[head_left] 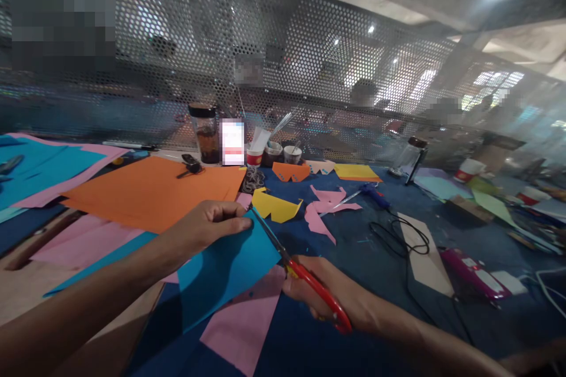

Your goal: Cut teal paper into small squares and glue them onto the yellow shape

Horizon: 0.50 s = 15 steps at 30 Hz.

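A sheet of blue paper [234,274] is pinched near its top corner by my left hand [221,221], thumb on top. My right hand [325,283] is closed around red-handled scissors [316,283]. Their blades lie along the blue sheet's right edge, the tips close to my left fingertips. Beneath the blue sheet is a piece of pink paper [247,327]. Just beyond my hands rest a yellow paper mask shape [277,206] and pink paper cut-outs [321,209].
Orange paper [163,191] covers the left side, with keys [191,165] on it. Along the perforated screen [283,41] stand a dark-lidded jar [206,135], a lit phone [232,142] and cups [255,157]. At right lie a blue glue gun [375,194], its cable and a purple power strip [475,271].
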Each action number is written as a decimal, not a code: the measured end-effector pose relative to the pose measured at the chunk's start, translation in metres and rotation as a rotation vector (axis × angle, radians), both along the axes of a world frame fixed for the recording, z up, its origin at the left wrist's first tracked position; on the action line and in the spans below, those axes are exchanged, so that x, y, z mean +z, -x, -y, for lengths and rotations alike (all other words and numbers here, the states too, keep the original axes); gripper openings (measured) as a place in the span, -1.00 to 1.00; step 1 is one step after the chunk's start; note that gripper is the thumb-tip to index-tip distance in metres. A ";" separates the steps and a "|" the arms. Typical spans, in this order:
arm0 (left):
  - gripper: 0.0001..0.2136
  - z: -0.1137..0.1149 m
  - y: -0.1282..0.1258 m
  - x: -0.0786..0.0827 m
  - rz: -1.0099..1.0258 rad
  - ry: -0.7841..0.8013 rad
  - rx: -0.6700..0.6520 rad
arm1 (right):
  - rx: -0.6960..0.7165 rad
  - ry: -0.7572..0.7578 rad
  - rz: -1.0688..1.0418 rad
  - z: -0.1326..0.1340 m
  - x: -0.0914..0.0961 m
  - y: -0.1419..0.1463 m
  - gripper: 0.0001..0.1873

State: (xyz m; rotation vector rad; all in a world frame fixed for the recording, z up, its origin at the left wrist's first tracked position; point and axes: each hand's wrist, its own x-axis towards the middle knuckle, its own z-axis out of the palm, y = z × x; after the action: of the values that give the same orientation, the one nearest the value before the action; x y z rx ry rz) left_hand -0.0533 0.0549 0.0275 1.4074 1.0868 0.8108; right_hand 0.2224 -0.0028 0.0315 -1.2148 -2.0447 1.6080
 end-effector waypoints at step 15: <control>-0.55 -0.001 0.000 -0.001 -0.049 -0.049 -0.045 | 0.021 -0.094 0.012 0.002 0.010 0.001 -0.65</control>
State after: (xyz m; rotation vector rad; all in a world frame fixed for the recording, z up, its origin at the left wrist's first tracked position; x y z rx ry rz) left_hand -0.0535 0.0555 0.0266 1.4946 1.0749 0.7790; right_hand 0.2217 -0.0050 0.0416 -1.1764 -2.1218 1.4992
